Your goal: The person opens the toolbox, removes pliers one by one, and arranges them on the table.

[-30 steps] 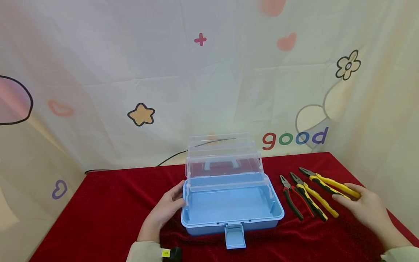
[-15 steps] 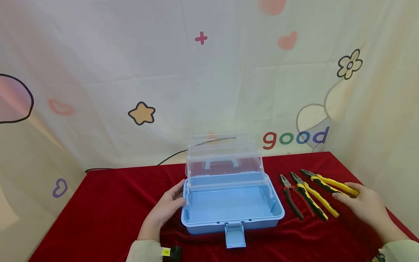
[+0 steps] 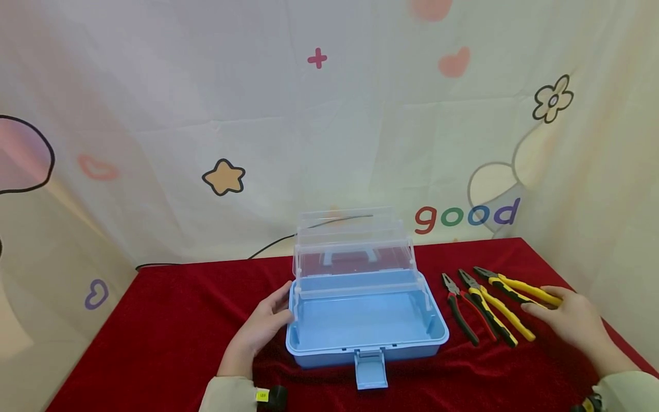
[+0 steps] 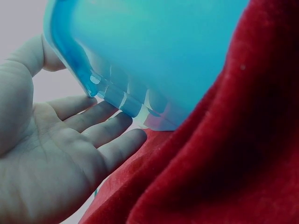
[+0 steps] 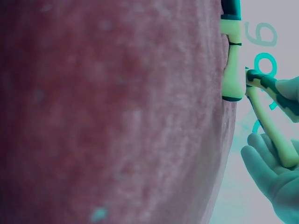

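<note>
A light blue toolbox [image 3: 329,359] stands open in the middle of the cloth in the head view, its clear lid [image 3: 360,263] raised at the back. My left hand [image 3: 262,326] holds its left side, thumb over the rim and fingers along the outer wall, as the left wrist view [image 4: 70,144] shows. At the right, my right hand [image 3: 579,320] grips yellow-and-black pliers [image 3: 527,289] by the spread handles. In the right wrist view the thumb is on one handle and the fingers are at the other handle [image 5: 271,126]. The pliers' jaws point back and left.
Second yellow-and-black pliers [image 3: 507,315] and red-and-black pliers [image 3: 453,290] lie between the toolbox and my right hand. The box's front latch [image 3: 370,373] hangs down. A red cloth [image 3: 195,320] covers the table. Behind it hangs a printed curtain [image 3: 257,143], with a thin black cable along its foot.
My right hand has shifted slightly left with the handles of the far-right pliers, and these look a little closer together. My left hand and the toolbox hold still.
</note>
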Demonstrator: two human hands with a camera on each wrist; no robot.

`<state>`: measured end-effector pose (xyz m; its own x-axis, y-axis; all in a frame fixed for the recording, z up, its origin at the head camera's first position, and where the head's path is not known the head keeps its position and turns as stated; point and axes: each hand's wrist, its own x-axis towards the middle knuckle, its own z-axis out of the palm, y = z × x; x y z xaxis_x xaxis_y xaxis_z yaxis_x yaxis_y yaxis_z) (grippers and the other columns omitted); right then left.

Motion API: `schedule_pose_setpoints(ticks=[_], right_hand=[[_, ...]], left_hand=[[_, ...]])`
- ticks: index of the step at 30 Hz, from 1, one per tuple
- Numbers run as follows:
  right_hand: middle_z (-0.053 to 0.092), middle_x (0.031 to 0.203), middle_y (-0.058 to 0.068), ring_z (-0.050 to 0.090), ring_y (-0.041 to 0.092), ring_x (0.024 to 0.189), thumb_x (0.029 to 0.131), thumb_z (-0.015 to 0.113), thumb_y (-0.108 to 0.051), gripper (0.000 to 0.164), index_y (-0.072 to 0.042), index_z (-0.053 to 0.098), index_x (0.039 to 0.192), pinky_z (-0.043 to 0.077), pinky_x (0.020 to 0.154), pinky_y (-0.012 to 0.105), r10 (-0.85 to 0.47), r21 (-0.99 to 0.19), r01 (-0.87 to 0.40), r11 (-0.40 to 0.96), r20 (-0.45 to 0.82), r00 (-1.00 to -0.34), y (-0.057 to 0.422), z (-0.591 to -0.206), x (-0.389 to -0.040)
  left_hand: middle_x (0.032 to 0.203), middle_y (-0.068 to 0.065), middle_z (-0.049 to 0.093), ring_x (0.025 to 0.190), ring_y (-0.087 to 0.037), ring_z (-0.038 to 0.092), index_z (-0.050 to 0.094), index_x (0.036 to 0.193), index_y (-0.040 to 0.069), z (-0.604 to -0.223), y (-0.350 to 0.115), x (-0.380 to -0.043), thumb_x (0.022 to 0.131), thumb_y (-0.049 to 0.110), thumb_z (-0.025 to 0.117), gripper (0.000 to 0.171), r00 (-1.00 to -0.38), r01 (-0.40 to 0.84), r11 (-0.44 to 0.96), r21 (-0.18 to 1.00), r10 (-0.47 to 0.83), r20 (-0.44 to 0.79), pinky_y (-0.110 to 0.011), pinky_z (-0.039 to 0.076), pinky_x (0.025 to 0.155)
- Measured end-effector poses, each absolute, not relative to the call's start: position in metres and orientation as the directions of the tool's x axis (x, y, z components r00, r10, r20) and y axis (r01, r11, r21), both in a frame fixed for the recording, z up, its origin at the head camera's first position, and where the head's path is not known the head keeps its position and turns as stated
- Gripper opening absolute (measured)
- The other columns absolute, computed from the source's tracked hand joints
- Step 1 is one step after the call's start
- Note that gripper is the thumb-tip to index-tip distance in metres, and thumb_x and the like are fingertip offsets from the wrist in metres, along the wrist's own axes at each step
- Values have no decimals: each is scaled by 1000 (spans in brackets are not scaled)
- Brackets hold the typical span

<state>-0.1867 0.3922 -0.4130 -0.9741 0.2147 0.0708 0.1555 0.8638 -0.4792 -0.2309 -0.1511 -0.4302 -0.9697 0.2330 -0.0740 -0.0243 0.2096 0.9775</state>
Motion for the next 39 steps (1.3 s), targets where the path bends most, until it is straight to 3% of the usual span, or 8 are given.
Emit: schedule_pose_setpoints(ticks=[12, 20, 31, 39], right_hand=[[44, 122, 40, 46, 48, 100, 77, 64, -61, 96, 17, 40, 128, 48, 73, 52, 177, -488, 199, 850, -91, -980, 398, -409, -191], [49, 119, 40, 50, 48, 98, 77, 65, -59, 93, 19, 46, 123, 48, 74, 54, 129, -435, 156, 887, -92, -987, 401, -416, -193], [57, 109, 35, 55, 35, 89, 77, 66, -56, 88, 21, 50, 118, 50, 70, 44, 97, -431, 154, 889, -151, -984, 402, -415, -195], [55, 111, 36, 55, 35, 89, 75, 67, -59, 95, 21, 47, 121, 51, 70, 43, 106, -433, 184, 882, -198, -974, 402, -414, -196]], left_hand=[[149, -12, 38, 134, -35, 41, 31, 148, 14, -427, -152, -229, 79, 6, 56, 75, -972, -29, 206, 978, 223, -76, -50, 42, 103], [149, -13, 38, 134, -36, 40, 31, 148, 13, -427, -151, -230, 78, 5, 57, 75, -972, -30, 203, 979, 222, -76, -50, 42, 103], [150, -11, 38, 134, -35, 41, 29, 149, 14, -429, -151, -231, 79, 6, 57, 76, -970, -32, 214, 976, 230, -82, -49, 42, 103], [149, -11, 38, 134, -35, 41, 30, 149, 15, -430, -152, -231, 79, 6, 58, 76, -969, -39, 212, 977, 232, -89, -48, 43, 102]])
